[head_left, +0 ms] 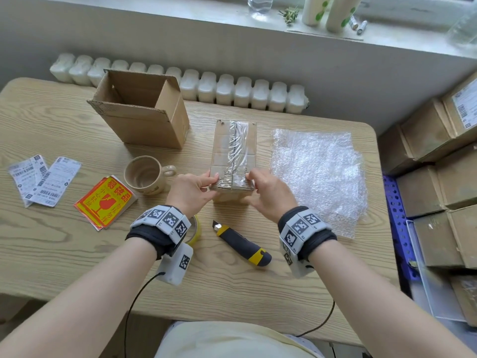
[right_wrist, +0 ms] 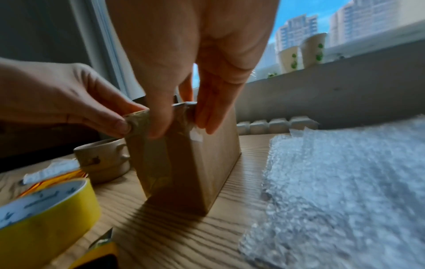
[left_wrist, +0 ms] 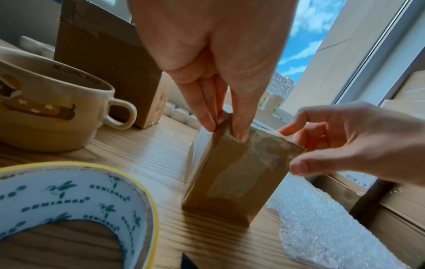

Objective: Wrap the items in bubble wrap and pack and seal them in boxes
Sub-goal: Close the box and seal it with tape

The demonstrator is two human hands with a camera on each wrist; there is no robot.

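Observation:
A closed cardboard box [head_left: 233, 151] sealed with clear tape along its top seam stands at the table's centre. My left hand [head_left: 213, 183] pinches its near left corner, thumb on the front face and fingers on the side, as the left wrist view shows [left_wrist: 226, 131]. At the near right corner my right hand [head_left: 251, 180] pinches over the tape end [right_wrist: 181, 129]. The box [left_wrist: 230, 172] stands upright on the wood. A sheet of bubble wrap [head_left: 317, 177] lies to its right. A beige mug [head_left: 144, 174] sits unwrapped on its left.
An open cardboard box [head_left: 139, 109] stands at the back left. A utility knife [head_left: 240, 241] and a yellow tape roll [head_left: 195, 228] lie near my wrists. Fragile stickers [head_left: 105, 200] and shipping labels [head_left: 44, 179] lie at left. Stacked boxes [head_left: 438, 177] stand beyond the right edge.

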